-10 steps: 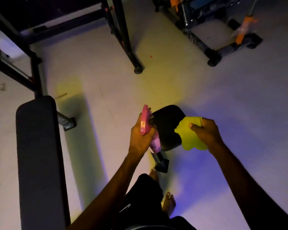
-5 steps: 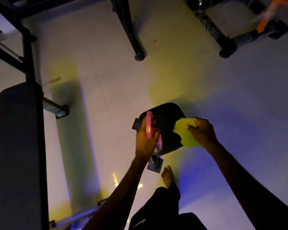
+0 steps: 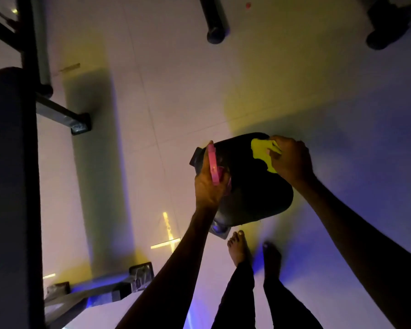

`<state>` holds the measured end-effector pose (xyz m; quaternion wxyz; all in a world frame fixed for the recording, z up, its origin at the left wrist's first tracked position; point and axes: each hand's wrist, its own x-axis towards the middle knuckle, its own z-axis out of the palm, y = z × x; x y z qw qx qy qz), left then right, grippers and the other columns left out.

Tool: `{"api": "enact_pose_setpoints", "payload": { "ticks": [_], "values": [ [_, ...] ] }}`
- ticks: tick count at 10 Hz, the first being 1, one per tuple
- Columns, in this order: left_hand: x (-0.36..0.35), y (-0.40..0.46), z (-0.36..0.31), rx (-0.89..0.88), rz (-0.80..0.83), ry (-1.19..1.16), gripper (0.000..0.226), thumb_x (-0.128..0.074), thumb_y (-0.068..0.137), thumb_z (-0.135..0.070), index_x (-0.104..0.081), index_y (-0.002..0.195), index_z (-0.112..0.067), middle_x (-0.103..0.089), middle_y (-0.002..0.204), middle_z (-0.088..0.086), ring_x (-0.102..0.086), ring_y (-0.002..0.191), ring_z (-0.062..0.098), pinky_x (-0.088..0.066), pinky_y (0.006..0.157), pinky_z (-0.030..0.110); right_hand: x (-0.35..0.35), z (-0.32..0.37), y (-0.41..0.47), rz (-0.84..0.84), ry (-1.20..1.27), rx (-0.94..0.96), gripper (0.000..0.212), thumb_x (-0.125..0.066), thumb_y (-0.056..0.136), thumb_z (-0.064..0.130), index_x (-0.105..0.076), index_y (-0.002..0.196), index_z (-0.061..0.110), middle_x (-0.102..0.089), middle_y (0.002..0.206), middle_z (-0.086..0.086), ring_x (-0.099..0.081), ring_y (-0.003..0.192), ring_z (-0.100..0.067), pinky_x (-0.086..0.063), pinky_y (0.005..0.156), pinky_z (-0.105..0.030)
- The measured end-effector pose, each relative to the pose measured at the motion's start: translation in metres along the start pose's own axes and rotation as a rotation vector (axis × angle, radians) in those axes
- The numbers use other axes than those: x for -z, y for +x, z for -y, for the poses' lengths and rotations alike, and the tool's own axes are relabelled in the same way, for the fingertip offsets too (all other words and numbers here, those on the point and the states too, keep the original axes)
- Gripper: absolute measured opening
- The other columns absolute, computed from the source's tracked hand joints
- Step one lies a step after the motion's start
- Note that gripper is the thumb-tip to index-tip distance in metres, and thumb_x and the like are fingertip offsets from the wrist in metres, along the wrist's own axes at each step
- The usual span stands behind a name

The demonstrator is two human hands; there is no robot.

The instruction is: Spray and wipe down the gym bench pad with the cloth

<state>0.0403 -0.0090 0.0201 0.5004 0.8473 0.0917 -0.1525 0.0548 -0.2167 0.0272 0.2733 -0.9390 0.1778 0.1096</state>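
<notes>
Pale floor tiles (image 3: 176, 96) fill the room under you, washed yellow in the middle and blue to the right, and the view sits closer and steeper than half a second ago: the long bench pad (image 3: 10, 186) at your left now runs off the bottom edge, and the rack foot (image 3: 215, 35) has slid up to the top of the picture. Your right hand (image 3: 291, 160) has carried the yellow cloth (image 3: 262, 151) from the near right side of the small black pad (image 3: 252, 186) up to its far right corner, where the fingers are closed around the bunched cloth and press it onto the pad. Your left hand (image 3: 209, 186) stays at the pad's left edge, fingers wrapped around the pink spray bottle (image 3: 212, 166), its head standing up above your knuckles. That black pad sits between your two hands, just ahead of your bare feet (image 3: 239, 248). It looks dark, smooth and rounded at the corners, with a metal post and base plate (image 3: 220, 230) showing under its near left side. You cannot tell from here whether its surface is wet.
</notes>
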Motion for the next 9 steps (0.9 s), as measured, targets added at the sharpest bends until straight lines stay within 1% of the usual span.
{"api": "enact_pose_setpoints", "payload": {
  "ticks": [1, 2, 3, 4, 5, 6, 7, 8, 9],
  "values": [
    [-0.012, 0.006, 0.015, -0.056, -0.045, 0.012, 0.070, -0.066, 0.098, -0.011, -0.023, 0.151, -0.029, -0.070, 0.124, 0.016, -0.070, 0.102, 0.028, -0.058, 0.095, 0.033, -0.037, -0.008, 0.002, -0.025, -0.128, 0.105, 0.046, -0.063, 0.101, 0.018, -0.063, 0.145, 0.030, -0.076, 0.104, -0.019, -0.071, 0.098, -0.046, -0.058, 0.084, -0.049],
    [-0.022, 0.007, 0.033, -0.118, -0.085, 0.037, 0.064, -0.069, 0.095, -0.007, -0.037, 0.148, -0.020, -0.073, 0.111, 0.013, -0.067, 0.087, 0.005, -0.050, 0.082, 0.005, -0.098, -0.033, -0.013, 0.063, -0.241, 0.160, 0.064, -0.058, 0.098, 0.015, -0.044, 0.160, 0.022, -0.067, 0.133, -0.023, -0.063, 0.123, -0.046, -0.052, 0.098, -0.051],
    [-0.030, 0.003, 0.047, -0.140, -0.131, 0.022, 0.052, -0.075, 0.090, -0.007, -0.052, 0.135, -0.018, -0.071, 0.099, -0.003, -0.060, 0.075, -0.015, -0.055, 0.082, 0.012, -0.155, -0.065, -0.038, 0.308, -0.395, 0.140, 0.080, -0.051, 0.101, 0.028, -0.012, 0.168, 0.009, -0.016, 0.175, -0.020, -0.015, 0.163, -0.040, -0.013, 0.132, -0.051],
    [-0.034, 0.000, 0.058, -0.132, -0.145, 0.038, 0.059, -0.072, 0.087, -0.019, -0.055, 0.138, 0.005, -0.061, 0.091, -0.026, -0.061, 0.077, -0.020, -0.051, 0.078, 0.005, -0.180, -0.085, -0.050, 0.209, -0.392, 0.183, 0.087, -0.061, 0.092, 0.028, -0.020, 0.166, 0.003, -0.018, 0.174, -0.023, -0.015, 0.162, -0.045, -0.012, 0.132, -0.059],
    [-0.035, -0.002, 0.058, -0.131, -0.164, 0.035, 0.065, -0.069, 0.085, -0.025, -0.054, 0.138, 0.008, -0.055, 0.087, -0.035, -0.059, 0.080, -0.024, -0.042, 0.076, -0.004, -0.178, -0.086, -0.049, 0.170, -0.380, 0.201, 0.089, -0.064, 0.089, 0.029, -0.026, 0.165, 0.003, -0.023, 0.172, -0.025, -0.020, 0.160, -0.046, -0.018, 0.130, -0.061],
    [-0.034, -0.003, 0.058, -0.159, -0.174, 0.044, 0.070, -0.070, 0.084, -0.026, -0.050, 0.143, 0.006, -0.053, 0.091, -0.042, -0.058, 0.084, -0.026, -0.040, 0.077, -0.005, -0.173, -0.087, -0.047, 0.139, -0.361, 0.213, 0.085, -0.062, 0.090, 0.031, -0.030, 0.164, 0.003, -0.025, 0.170, -0.027, -0.023, 0.159, -0.049, -0.020, 0.130, -0.062],
    [-0.033, -0.007, 0.055, -0.116, -0.155, 0.030, 0.074, -0.072, 0.084, -0.036, -0.048, 0.146, -0.004, -0.055, 0.092, -0.043, -0.059, 0.087, -0.024, -0.043, 0.077, -0.004, -0.164, -0.086, -0.048, 0.176, -0.337, 0.194, 0.085, -0.069, 0.092, 0.029, -0.031, 0.163, 0.003, -0.026, 0.170, -0.027, -0.023, 0.158, -0.049, -0.017, 0.129, -0.060],
    [-0.024, -0.010, 0.050, -0.116, -0.102, 0.000, 0.084, -0.075, 0.080, -0.043, -0.042, 0.151, -0.013, -0.066, 0.123, -0.016, -0.064, 0.106, -0.002, -0.045, 0.087, 0.001, -0.151, -0.079, -0.043, 0.258, -0.318, 0.168, 0.079, -0.063, 0.098, 0.033, -0.030, 0.164, 0.006, -0.030, 0.170, -0.024, -0.025, 0.159, -0.045, -0.015, 0.130, -0.054],
    [-0.011, -0.022, 0.050, -0.121, 0.003, 0.035, 0.103, -0.080, 0.075, -0.047, -0.029, 0.158, -0.013, -0.047, 0.156, 0.005, -0.049, 0.139, 0.021, -0.043, 0.110, 0.023, -0.127, -0.066, -0.038, 0.272, -0.349, 0.123, 0.055, -0.055, 0.103, 0.036, -0.050, 0.150, 0.007, -0.062, 0.143, -0.025, -0.056, 0.136, -0.042, -0.033, 0.119, -0.048]
  ]
}}
